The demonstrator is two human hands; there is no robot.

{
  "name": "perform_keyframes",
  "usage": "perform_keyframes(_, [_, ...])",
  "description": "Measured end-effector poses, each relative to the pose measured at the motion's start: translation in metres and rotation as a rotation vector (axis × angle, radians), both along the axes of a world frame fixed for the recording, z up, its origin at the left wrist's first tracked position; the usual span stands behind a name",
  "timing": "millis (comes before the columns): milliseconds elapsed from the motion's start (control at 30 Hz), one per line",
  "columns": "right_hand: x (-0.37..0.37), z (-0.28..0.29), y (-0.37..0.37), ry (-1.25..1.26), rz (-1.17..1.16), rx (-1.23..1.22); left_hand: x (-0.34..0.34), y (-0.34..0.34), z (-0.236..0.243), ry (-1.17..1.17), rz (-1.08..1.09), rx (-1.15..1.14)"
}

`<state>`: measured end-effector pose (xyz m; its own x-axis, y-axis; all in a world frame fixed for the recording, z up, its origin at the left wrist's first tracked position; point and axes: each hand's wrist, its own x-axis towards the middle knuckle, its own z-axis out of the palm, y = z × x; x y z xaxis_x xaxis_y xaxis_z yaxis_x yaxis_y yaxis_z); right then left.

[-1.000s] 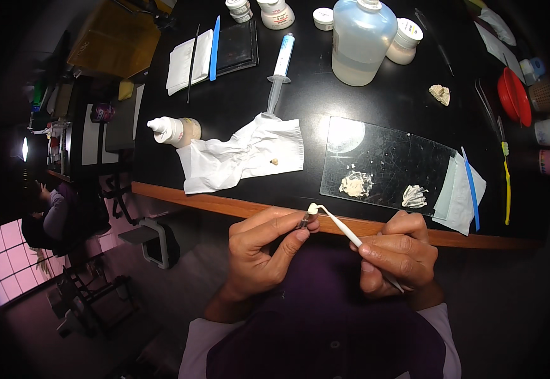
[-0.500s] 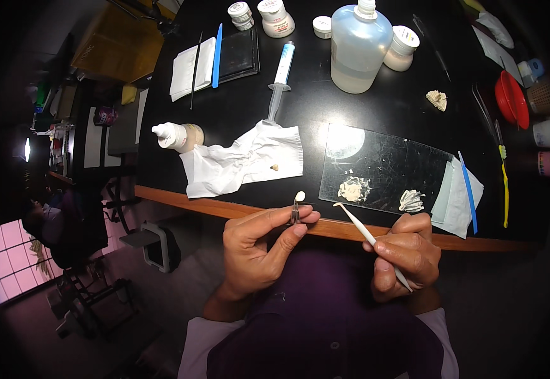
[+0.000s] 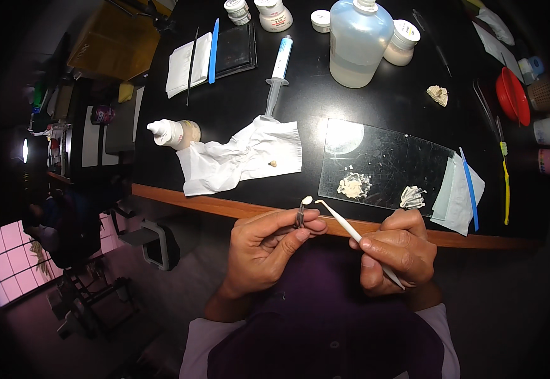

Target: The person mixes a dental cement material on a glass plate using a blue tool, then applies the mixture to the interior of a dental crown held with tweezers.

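Between the thumb and fingers of my left hand (image 3: 259,252) is a small metal holder (image 3: 300,218). A cream tooth-shaped crown (image 3: 307,200) sits at its upper end. My right hand (image 3: 404,249) grips a slim white dental modelling tool (image 3: 345,226) like a pen. The tool's bent tip points at the crown, very close to it; whether they touch I cannot tell. Beyond my hands, a glass slab (image 3: 388,151) carries a cream paste heap (image 3: 354,186) and a streaky paste smear (image 3: 412,198). A crumpled tissue (image 3: 243,158) bears a small tan piece (image 3: 273,163).
A dropper bottle (image 3: 177,134) stands left of the tissue, a syringe (image 3: 280,69) behind it. Further back are a large squeeze bottle (image 3: 360,47) and several jars (image 3: 273,16). Blue strips (image 3: 469,189), tweezers (image 3: 486,110) and a red bowl (image 3: 512,98) lie right. The wooden table edge (image 3: 186,200) runs across.
The white tool has moved left, bringing its tip from near the paste heap to beside the crown. My left hand has shifted slightly right, and the crown now leans right.
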<state>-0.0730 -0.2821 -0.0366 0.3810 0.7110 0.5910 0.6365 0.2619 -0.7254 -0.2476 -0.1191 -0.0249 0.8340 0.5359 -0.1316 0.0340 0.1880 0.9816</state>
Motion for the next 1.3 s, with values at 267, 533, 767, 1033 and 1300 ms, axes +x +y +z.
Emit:
perform_keyframes(267, [-0.001,0.001,0.002,0.019,-0.066,0.009,-0.007,0.005,-0.002,0.010,-0.091,-0.395])
perform_keyframes(533, [-0.001,0.003,0.002,0.014,-0.069,-0.023,-0.004,0.002,-0.005,-0.055,-0.072,-0.403])
perform_keyframes(767, [-0.003,0.000,-0.002,-0.002,-0.047,-0.031,-0.006,0.004,-0.008,-0.031,-0.091,-0.425])
perform_keyframes(1033, [-0.002,0.001,-0.003,-0.018,-0.035,-0.055,-0.007,0.004,-0.012,-0.065,-0.106,-0.436])
perform_keyframes(1300, [-0.003,-0.004,-0.002,-0.037,-0.014,-0.026,-0.008,0.004,-0.015,-0.078,-0.112,-0.435])
